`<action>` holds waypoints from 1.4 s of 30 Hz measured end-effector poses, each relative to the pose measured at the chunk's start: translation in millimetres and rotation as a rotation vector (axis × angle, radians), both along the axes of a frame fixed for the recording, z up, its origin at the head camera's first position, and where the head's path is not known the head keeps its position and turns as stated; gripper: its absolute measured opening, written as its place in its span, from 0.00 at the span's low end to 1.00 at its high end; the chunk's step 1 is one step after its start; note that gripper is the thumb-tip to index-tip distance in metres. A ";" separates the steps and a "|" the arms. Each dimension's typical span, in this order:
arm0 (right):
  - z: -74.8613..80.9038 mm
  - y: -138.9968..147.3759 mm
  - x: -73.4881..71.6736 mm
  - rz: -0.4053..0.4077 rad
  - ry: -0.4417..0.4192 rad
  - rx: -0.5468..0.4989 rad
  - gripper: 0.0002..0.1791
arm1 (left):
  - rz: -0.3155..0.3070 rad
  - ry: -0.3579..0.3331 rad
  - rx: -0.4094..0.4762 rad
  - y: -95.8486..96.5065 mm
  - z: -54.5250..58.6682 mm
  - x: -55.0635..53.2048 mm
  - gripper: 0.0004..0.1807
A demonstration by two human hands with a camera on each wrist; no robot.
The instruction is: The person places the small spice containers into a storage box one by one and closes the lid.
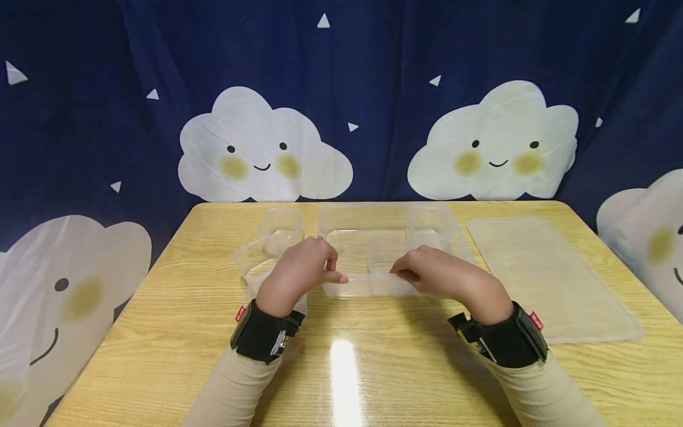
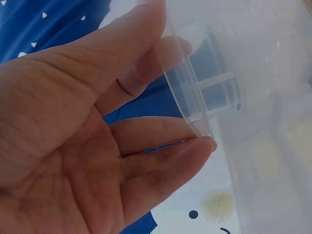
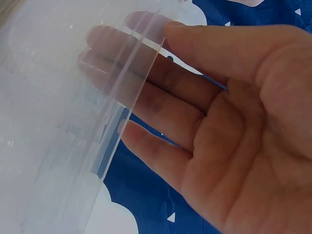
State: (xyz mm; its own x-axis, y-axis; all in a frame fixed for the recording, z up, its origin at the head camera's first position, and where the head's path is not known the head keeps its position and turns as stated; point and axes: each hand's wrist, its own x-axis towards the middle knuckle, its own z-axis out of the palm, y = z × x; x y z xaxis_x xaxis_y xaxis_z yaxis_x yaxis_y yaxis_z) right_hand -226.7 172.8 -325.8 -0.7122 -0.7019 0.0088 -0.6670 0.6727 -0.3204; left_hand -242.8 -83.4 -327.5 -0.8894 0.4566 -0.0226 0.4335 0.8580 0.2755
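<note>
A large clear plastic box point(image 1: 347, 289) stands on the table, holding small clear containers point(image 1: 385, 252) in its right half. At its near rim, my left hand point(image 1: 299, 270) grips the wall; the left wrist view shows the thumb and fingertips point(image 2: 207, 144) at the thin clear edge. My right hand point(image 1: 427, 270) holds the same near side farther right. In the right wrist view, the right thumb lies on the rim and several fingers point(image 3: 102, 41) show through the clear wall point(image 3: 44, 131).
Left of the box are other small clear containers point(image 1: 280, 220), partly hidden behind my left hand. A flat, frosted rectangular lid point(image 1: 555, 279) lies on the wooden table point(image 1: 395, 379) at the right. A dark blue curtain point(image 1: 373, 71) with clouds hangs behind the table.
</note>
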 end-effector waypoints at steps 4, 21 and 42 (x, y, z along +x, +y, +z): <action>5.3 3.8 -2.8 -0.024 0.046 -0.055 0.12 | 0.006 0.004 -0.003 -0.4 1.1 0.5 0.21; -15.0 66.1 -49.7 -0.523 -0.034 -0.167 0.31 | 0.031 -0.048 0.000 -4.9 2.6 2.0 0.22; -55.5 69.9 -64.7 -0.547 -0.330 -0.413 0.42 | 0.066 -0.188 0.028 -31.9 13.2 -1.6 0.18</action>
State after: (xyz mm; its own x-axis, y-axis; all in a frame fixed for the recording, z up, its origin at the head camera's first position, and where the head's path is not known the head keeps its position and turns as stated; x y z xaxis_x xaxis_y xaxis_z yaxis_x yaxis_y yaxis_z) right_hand -291.4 242.7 -381.3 -0.9690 -0.2340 -0.0797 -0.0989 0.6623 -0.7427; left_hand -244.4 -115.2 -314.3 -0.8985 0.4006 -0.1795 0.3154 0.8735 0.3708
